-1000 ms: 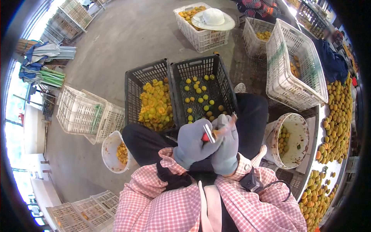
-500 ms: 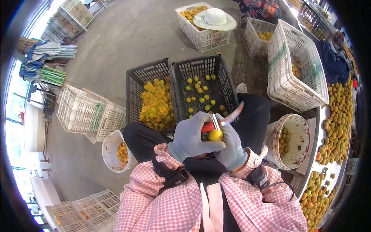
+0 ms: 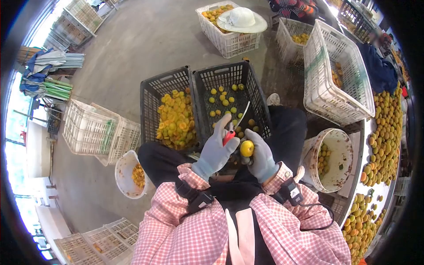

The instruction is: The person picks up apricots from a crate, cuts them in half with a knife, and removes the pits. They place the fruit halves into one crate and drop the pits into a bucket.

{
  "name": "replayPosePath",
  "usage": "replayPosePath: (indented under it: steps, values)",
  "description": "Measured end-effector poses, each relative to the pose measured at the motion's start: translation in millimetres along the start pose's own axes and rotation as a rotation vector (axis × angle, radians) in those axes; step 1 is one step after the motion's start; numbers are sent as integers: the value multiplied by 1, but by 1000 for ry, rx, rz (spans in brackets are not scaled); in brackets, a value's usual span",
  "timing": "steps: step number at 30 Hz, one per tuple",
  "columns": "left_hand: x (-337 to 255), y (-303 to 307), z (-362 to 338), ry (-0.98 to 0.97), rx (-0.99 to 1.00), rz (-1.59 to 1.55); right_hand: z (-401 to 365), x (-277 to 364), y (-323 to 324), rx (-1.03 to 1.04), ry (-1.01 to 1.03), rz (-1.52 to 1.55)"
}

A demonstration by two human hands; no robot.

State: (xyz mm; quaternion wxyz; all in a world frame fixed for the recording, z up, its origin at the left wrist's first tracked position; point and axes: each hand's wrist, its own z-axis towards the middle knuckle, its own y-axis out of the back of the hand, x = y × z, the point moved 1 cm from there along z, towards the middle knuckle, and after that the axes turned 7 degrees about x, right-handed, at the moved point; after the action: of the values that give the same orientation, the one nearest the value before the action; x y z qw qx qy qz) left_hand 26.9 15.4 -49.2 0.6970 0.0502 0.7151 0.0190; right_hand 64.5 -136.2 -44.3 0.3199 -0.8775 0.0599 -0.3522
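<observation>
Left grip (image 3: 215, 152), gloved in grey, is holding a red-handled tool (image 3: 229, 137) near the middle of the frame, its thin pale blade slanting toward the upper right. Right grip (image 3: 264, 161), gloved alike, is grasping a yellow fruit (image 3: 247, 148) just below and right of the tool, apart from the blade.

Small and round, the fruit should be light, with enough firmness to bear a steady hold, though hard squeezing would probably bruise it. Its skin looks smooth, so any juice may make it slippery against the glove. Best hold: thumb and fingers around its sides, leaving the upper face bare. The tool, likely light and stiff, is best taken by its red handle, clear of the blade.

At upper centre, yellow fruit pieces (image 3: 176, 119) fill part of the left black crate (image 3: 150, 90); they look softer and easier to crush.
</observation>
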Motion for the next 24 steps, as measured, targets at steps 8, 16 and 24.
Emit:
replayPosePath:
  steps: [8, 16, 24]
  values:
    - [52, 18, 52, 558, 56, 637, 14, -6, 3, -6, -45, 27]
    - [-26, 6, 30, -211, 258, 800, 8, 4, 3, 162, 253, -379]
    - [-54, -2, 24, -660, 67, 989, 0, -2, -17, 313, 82, 284]
